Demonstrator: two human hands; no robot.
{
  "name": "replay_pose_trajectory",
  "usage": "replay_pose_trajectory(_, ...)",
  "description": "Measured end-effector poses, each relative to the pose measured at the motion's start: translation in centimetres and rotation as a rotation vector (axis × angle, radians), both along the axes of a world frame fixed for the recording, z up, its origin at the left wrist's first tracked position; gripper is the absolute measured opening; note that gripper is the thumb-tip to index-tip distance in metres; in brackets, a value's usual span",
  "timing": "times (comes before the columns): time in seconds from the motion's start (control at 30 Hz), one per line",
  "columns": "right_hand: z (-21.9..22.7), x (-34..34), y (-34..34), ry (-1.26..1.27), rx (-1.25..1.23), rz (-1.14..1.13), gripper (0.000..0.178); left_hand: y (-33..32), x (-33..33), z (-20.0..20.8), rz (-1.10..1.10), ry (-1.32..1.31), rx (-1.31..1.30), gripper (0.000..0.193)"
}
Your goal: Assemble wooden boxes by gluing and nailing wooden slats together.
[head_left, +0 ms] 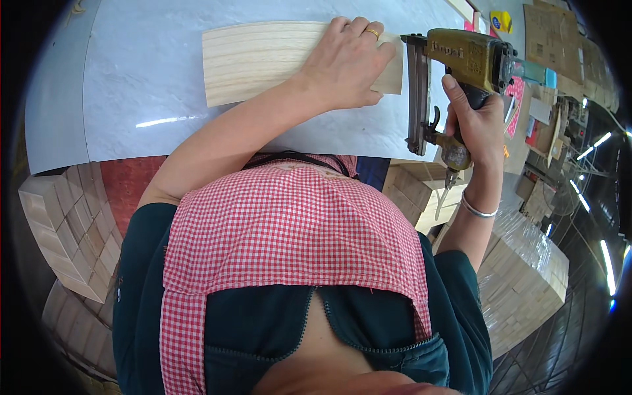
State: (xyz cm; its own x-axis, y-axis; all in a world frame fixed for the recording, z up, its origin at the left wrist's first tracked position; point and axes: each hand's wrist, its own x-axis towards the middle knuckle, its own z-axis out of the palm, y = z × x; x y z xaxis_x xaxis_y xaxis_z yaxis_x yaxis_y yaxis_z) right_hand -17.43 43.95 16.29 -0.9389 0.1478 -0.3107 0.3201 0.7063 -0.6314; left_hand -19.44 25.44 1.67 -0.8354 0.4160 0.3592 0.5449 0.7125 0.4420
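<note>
A pale wooden board (263,59) with visible grain lies on the light worktop. Across its right part is my left hand (349,62), fingers bent over the far edge and thumb at the near edge, gripping it. A ring shows on one finger. My right hand (479,122) is wrapped around the handle of a brass-coloured pneumatic nail gun (464,52). The gun's nose and long dark magazine stand close to the board's right end; whether they touch it I cannot tell. A hose fitting points down from the handle.
The glossy worktop (145,79) spreads in front of me. Stacked wooden pieces (66,217) stand at the left, and a film-wrapped stack (526,276) at the right. A yellow packet (501,22) and cardboard (553,39) are at the far right.
</note>
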Motion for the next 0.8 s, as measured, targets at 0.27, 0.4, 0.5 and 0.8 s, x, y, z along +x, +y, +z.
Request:
replay_pose_trajectory(0.27,0.0,-0.9,0.7,-0.037,-0.016,0.056,0.026,0.0,0.0,-0.1,0.0,0.009,0.002,0.048)
replay_pose_trajectory(0.4,0.3,-0.8,0.3,-0.03,-0.001,0.048,0.026,-0.9,0.6,0.4,0.001,0.035,-0.008,0.052)
replay_pose_trajectory(0.5,0.4,-1.0,-0.4,-0.023,0.012,0.055,0.027,-3.9,1.4,0.4,0.05,0.209,-0.121,0.055)
replay_pose_trajectory(0.8,1.0,4.6,-0.9,0.062,-0.107,0.021,0.024,-17.2,3.3,4.9,-0.075,-0.406,-0.16,0.049)
